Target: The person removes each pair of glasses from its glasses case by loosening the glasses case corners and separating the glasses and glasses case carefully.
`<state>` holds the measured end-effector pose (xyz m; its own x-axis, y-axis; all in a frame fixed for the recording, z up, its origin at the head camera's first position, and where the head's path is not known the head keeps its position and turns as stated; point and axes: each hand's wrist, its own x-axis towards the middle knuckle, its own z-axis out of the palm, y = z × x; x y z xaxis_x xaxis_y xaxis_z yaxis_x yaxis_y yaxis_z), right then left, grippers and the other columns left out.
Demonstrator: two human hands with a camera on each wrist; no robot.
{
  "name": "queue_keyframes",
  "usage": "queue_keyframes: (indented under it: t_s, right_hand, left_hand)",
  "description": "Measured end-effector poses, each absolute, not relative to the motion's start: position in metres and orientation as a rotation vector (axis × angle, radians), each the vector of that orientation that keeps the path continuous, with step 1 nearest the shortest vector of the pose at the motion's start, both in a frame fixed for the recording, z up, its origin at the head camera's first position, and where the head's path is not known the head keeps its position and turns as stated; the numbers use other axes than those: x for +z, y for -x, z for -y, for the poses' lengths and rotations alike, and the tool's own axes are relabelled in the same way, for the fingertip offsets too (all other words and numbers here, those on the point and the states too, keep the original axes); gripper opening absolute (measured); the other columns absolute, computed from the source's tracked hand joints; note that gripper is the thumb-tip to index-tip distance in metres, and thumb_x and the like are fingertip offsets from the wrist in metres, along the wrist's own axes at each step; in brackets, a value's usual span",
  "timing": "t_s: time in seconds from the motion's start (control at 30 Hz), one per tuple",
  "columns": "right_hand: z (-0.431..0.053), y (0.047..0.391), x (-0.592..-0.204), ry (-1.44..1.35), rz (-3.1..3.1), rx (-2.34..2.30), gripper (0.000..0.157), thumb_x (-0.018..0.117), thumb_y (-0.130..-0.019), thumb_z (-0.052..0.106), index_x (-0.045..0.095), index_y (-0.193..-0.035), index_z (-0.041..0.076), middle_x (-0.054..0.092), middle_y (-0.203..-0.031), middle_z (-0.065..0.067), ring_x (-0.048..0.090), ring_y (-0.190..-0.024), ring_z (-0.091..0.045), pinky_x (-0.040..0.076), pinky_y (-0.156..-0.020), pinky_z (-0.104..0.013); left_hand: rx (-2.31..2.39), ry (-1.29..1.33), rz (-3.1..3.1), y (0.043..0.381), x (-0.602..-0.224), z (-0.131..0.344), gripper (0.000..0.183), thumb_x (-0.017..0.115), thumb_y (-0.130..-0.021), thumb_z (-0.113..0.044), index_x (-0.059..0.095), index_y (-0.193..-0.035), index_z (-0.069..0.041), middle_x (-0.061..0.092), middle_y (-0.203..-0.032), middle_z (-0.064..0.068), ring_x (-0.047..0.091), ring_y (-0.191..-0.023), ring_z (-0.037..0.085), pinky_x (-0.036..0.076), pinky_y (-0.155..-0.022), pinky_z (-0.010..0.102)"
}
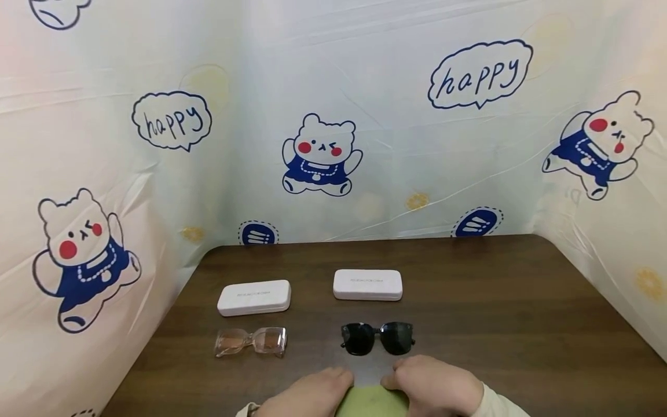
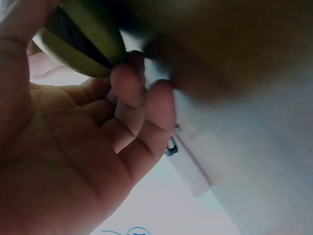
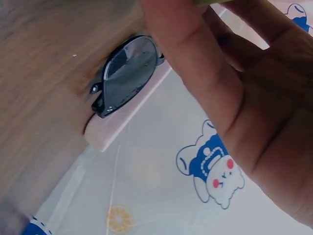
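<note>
At the near edge of the head view, a green case (image 1: 372, 402) sits between both hands, its lower part cut off by the frame. My left hand (image 1: 311, 395) grips its left side, and my right hand (image 1: 440, 383) holds the right side. The left wrist view shows curled fingers against the green case (image 2: 105, 41), which has a dark gap between two green edges. Just beyond the hands lie black sunglasses (image 1: 359, 339), lenses toward me. Clear-framed glasses (image 1: 271, 340) with pinkish lenses lie to the left.
Behind the clear-framed glasses lies a white glasses case (image 1: 253, 297), closed. A second white case (image 1: 367, 284), also closed, lies behind the sunglasses. The dark wooden table (image 1: 500, 318) is bounded at the back and sides by a printed curtain (image 1: 391, 133).
</note>
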<state>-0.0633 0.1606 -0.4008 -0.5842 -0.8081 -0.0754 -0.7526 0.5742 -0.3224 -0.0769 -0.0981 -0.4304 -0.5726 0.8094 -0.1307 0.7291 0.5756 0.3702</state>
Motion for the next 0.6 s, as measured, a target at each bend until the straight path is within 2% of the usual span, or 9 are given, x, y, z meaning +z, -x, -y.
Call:
queue_keyframes:
  t_s: [0.23, 0.33, 0.6]
  right_hand:
    - [-0.167, 0.071, -0.398, 1.364, -2.536, -0.447, 0.027, 0.079, -0.084, 0.048, 0.06, -0.083, 0.028, 0.04, -0.071, 0.02, 0.038, -0.064, 0.004, 0.033, -0.056, -0.012]
    - [-0.169, 0.074, -0.397, 1.361, -2.506, -0.486, 0.031, 0.08, -0.082, 0.051, 0.06, -0.083, 0.027, 0.039, -0.07, 0.02, 0.038, -0.062, 0.005, 0.033, -0.055, -0.01]
    - [-0.17, 0.074, -0.397, 1.386, -2.443, -0.555, 0.028, 0.081, -0.081, 0.042, 0.058, -0.082, 0.026, 0.039, -0.068, 0.021, 0.037, -0.06, 0.006, 0.033, -0.053, -0.009]
  left_hand:
    - [0.56, -1.176, -2.418, 0.083, -0.427, 0.103, 0.038, 0.073, -0.089, -0.051, 0.053, -0.102, -0.021, 0.045, -0.09, -0.015, 0.045, -0.079, 0.002, 0.043, -0.068, 0.022]
    - [0.593, -1.1, -2.405, 0.082, -0.425, 0.102, 0.038, 0.076, -0.088, -0.049, 0.053, -0.101, -0.022, 0.045, -0.088, -0.014, 0.045, -0.077, 0.003, 0.042, -0.068, 0.023]
    - [0.612, -0.951, -2.378, 0.078, -0.422, 0.103, 0.036, 0.079, -0.087, -0.045, 0.054, -0.101, -0.024, 0.046, -0.087, -0.014, 0.048, -0.074, 0.004, 0.044, -0.066, 0.025]
